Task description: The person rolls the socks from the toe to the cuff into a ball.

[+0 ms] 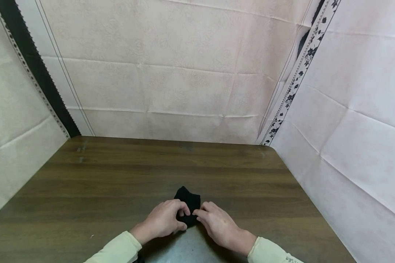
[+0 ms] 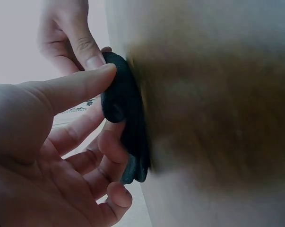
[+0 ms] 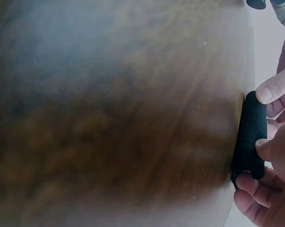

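Observation:
A small black sock-like piece of cloth (image 1: 188,198), partly rolled up along its near side, lies on the table close to the person. From the left, the left hand (image 1: 166,220) holds the roll, its thumb on the near side and its fingers bent over the cloth. My right hand (image 1: 219,225) pinches the roll's right end between thumb and fingers. The left wrist view shows the curled end of the black cloth (image 2: 125,101) beside the left thumb. In the right wrist view both thumbs press along the black roll (image 3: 250,137).
The brown wood-grain table (image 1: 118,175) spreads around the hands, with a tiny pale speck (image 1: 92,236) at the left. Pale creased cloth sheets (image 1: 184,87) hang behind the table and along both sides. A dark strip (image 1: 39,65) runs down the left corner.

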Motion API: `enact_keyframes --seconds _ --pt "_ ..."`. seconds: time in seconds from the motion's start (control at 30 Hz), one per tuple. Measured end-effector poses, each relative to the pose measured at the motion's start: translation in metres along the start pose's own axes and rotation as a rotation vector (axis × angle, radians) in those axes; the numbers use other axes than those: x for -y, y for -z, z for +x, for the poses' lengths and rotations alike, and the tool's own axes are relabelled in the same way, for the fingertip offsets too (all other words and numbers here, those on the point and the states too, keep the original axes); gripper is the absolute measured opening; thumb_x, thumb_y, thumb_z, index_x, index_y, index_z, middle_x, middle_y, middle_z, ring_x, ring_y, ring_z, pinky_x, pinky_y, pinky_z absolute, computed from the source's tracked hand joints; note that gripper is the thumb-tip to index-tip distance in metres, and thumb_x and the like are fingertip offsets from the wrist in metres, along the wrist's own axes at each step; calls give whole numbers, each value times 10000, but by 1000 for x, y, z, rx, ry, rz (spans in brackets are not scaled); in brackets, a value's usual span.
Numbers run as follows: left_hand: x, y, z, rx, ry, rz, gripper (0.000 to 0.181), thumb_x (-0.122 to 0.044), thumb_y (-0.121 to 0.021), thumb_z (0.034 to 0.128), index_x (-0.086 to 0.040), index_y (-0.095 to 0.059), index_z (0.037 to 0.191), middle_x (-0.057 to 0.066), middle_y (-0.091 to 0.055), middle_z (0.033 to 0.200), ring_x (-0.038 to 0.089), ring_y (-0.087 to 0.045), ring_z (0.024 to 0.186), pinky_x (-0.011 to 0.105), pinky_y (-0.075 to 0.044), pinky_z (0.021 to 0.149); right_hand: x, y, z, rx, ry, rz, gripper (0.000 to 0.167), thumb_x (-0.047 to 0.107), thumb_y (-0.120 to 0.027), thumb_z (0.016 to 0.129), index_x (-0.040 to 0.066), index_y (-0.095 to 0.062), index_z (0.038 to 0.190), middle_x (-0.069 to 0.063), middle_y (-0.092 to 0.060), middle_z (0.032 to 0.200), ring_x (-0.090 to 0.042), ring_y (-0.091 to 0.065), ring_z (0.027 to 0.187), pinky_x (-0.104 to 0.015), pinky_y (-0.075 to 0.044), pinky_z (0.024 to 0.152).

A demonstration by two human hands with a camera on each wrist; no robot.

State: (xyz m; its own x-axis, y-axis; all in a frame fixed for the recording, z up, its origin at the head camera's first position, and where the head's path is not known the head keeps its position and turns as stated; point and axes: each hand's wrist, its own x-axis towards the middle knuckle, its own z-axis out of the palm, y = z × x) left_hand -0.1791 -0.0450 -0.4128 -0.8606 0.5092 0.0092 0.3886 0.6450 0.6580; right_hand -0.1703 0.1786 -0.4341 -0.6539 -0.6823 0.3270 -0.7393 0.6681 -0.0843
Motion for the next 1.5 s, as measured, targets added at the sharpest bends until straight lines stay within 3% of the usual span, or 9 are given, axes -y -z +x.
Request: enact_keyframes --seconds 0.3,0.6,0.87,1.07,1.33,1.5 --pt "3 0 -1 -23 -26 9 179 -166 -829 831 -176 -717 969 -87 -589 851 84 -517 722 330 -451 665 0 1 -1 14 -14 10 198 156 -681 976 124 -728 1165 43 -561 952 -74 -513 831 -178 -462 720" --pt "5 1 -1 -35 -71 33 91 -156 -765 894 -160 -729 977 -109 -623 862 80 -563 759 350 -475 704 -2 2 0 -77 6 35 206 213 -758 922 160 -750 1121 53 -566 1019 -79 -529 887 -214 -485 766" --pt "4 4 0 16 -32 32 98 -161 -723 934 -168 -746 1029 -25 -709 1027 184 -655 926 427 -517 792 -1 3 0 -30 -14 49 274 254 -804 882 174 -730 1133 54 -568 1036 -74 -531 900 -213 -486 770" --pt "2 3 0 22 -6 28 113 -157 -710 943 -157 -753 1049 -22 -706 1030 212 -648 956 468 -507 822 0 2 0 -36 1 40 279 219 -815 870 150 -724 1124 43 -574 1024 -93 -544 906 -246 -497 778" --pt "2 1 -1 -40 -26 1 103 -176 -744 918 -163 -748 1020 -78 -645 934 130 -600 840 408 -492 752 0 1 0 -29 11 3 221 197 -751 927 123 -725 1134 26 -594 1027 -108 -562 909 -258 -503 787" --pt "2 1 0 -75 -36 4 152 -201 -794 875 -167 -730 1009 -62 -603 920 161 -573 833 408 -476 736 -1 0 1 -41 21 -23 195 176 -724 947 114 -724 1132 24 -602 1021 -113 -565 898 -264 -504 781"
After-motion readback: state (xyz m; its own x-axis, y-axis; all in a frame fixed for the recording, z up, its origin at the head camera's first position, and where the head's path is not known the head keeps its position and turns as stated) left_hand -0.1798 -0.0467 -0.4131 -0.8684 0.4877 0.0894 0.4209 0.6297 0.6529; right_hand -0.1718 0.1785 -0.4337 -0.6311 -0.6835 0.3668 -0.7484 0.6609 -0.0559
